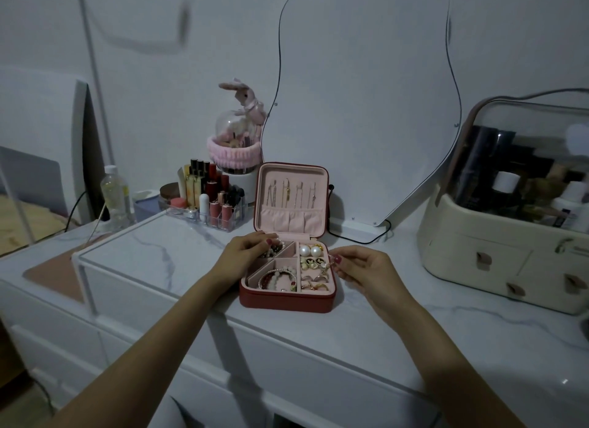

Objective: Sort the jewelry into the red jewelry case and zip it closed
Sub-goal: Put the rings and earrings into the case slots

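Two bare forearms reach in from the near edge over a white marble-look dresser top [366, 332]. Left hand [245, 252] sits at the far-left corner of the red jewelry case [287, 301], fingers curled down into the far-left compartment on a beaded bracelet [271, 252]; can't tell if it actually grips it. Right hand [357, 266] is at the case's right rim, thumb & forefinger pinched close on something small and gold-ish, too small to ID. Case lies open w/ lid [291, 198] upright at the far side, necklaces [291, 193] hanging on its pink lining. In the tray: pearl earrings [309, 251] far right, black-and-gold studs [314, 263] just nearer, rings [314, 282] near right, bangles & bead bracelets [279, 279] near left. Around it: clear lipstick organizer [207, 201] to the far left, plastic bottle [113, 194] further left, glass dome w/ pink bunny [237, 131] behind, wavy-edged mirror [366, 108] against the wall, black cable [360, 236] running along its base behind the case. Cream cosmetics box [497, 252] w/ clear lid stands well right. Nothing blocks the tray except the left fingers.
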